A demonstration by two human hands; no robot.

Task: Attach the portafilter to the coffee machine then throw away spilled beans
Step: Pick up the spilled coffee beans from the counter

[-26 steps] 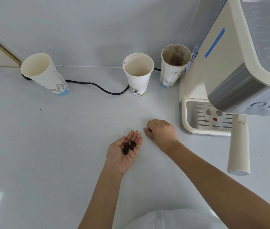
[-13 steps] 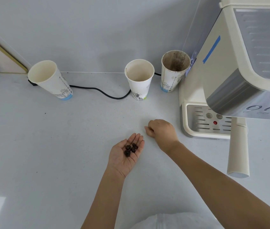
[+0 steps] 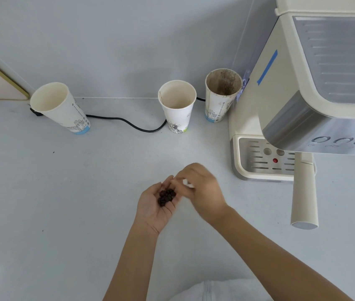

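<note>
My left hand (image 3: 154, 208) lies palm up over the white counter, cupped around several dark coffee beans (image 3: 166, 197). My right hand (image 3: 202, 187) hovers right beside it, fingers bunched over the left fingertips; it is blurred and I cannot see what it pinches. The cream coffee machine (image 3: 302, 88) stands at the right. The portafilter's cream handle (image 3: 304, 196) sticks out toward me from under the machine's head, above the drip tray (image 3: 259, 161).
Three paper cups stand along the back wall: one leaning at the left (image 3: 60, 107), one in the middle (image 3: 177, 105), one stained brown inside (image 3: 223, 94) next to the machine. A black cable (image 3: 126, 122) runs behind them.
My right hand left the counter and moved left to meet my left hand's fingertips. The bean pile in my left palm looks larger. The camera tilted slightly up.
</note>
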